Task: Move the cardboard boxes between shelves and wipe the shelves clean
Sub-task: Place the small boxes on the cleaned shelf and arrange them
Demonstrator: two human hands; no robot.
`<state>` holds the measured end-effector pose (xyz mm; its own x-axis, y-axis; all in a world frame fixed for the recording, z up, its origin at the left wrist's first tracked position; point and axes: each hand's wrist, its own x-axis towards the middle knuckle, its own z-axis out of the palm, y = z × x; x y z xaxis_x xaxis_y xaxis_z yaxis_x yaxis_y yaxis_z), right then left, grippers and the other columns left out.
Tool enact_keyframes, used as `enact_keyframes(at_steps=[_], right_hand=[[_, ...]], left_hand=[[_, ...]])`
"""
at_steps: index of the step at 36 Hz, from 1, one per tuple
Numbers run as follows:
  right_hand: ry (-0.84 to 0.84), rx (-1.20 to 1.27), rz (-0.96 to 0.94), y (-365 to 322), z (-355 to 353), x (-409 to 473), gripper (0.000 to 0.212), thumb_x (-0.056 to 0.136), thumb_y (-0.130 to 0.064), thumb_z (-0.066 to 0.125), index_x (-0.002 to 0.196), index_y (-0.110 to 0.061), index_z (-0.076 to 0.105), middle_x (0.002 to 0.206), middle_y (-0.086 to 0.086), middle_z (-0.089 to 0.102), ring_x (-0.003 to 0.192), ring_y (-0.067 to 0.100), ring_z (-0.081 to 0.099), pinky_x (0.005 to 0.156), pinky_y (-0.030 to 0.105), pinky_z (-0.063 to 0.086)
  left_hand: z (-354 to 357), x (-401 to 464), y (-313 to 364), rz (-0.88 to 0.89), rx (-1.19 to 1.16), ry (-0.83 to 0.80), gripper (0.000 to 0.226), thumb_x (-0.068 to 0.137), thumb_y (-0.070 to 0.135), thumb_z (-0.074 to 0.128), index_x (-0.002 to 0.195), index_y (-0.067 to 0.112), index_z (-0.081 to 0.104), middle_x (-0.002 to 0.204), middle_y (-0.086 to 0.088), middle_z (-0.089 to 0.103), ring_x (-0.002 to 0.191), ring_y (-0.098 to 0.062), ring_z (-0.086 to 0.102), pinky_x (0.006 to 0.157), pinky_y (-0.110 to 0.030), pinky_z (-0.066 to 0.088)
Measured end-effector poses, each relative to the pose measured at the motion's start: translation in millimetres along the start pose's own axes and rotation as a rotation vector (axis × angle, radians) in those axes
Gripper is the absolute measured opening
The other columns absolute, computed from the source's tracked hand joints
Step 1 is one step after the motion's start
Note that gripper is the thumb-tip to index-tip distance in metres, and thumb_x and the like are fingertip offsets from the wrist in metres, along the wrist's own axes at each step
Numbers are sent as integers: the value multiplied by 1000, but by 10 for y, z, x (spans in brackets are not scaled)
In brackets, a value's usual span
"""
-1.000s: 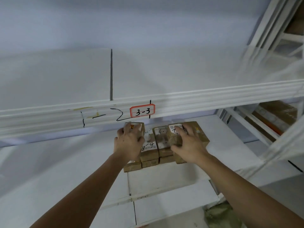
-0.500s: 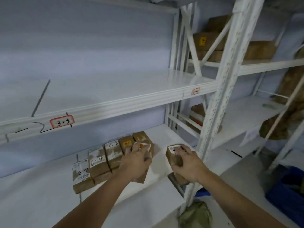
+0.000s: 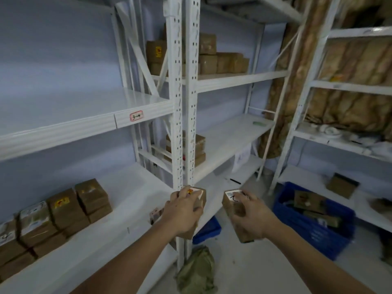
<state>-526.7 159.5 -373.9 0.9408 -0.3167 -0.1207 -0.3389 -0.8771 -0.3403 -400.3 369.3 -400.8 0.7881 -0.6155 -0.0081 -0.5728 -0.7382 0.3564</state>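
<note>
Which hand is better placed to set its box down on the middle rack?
Right, probably. The right hand holds its box past the white post, already in front of the middle rack. The left hand grips its box level with that post.

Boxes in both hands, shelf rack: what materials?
Boxes: brown cardboard, matte, white paper labels on top, likely taped. Rack: looks like white painted metal, going by the perforated upright and slight gloss on the shelf boards.
</note>
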Motion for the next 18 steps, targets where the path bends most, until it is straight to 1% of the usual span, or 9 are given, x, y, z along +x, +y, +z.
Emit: enact_keyframes(at_steps=[4,8,11,15,18], right_hand=[[25,-7,35,344,-95,78,71,94,-56,56,155,-29,31,163,-2,22,138,30,38,115,41,35],[17,-10,76,623,-162,294,72,94,-52,58,156,-30,28,163,-2,20,139,32,35,116,40,33],[27,-2,86,816,-245,565,70,95,-49,60,155,-30,30,162,-3,20,139,31,34,114,39,33],[31,-25,100,1013,-390,962,71,93,-49,60,154,-28,31,162,-2,22,135,34,38,111,40,35],[39,-24,113,1143,-521,1332,72,93,-50,61,155,-30,30,162,-1,22,136,34,38,112,40,35]], left_hand=[[163,380,280,45,26,-20,55,103,46,43,156,41,30,168,7,12,147,-30,23,116,-46,34],[294,846,483,78,-6,-50,55,103,44,44,156,41,31,169,8,11,148,-31,22,117,-47,34],[392,1284,596,120,-14,-48,54,103,43,45,155,41,32,167,7,14,145,-31,25,114,-47,36],[450,1791,685,147,-22,-23,53,102,42,46,154,41,33,167,7,14,145,-29,24,115,-46,34],[465,2179,728,156,-33,-19,54,102,43,46,154,42,33,167,8,11,146,-29,21,116,-46,33]])
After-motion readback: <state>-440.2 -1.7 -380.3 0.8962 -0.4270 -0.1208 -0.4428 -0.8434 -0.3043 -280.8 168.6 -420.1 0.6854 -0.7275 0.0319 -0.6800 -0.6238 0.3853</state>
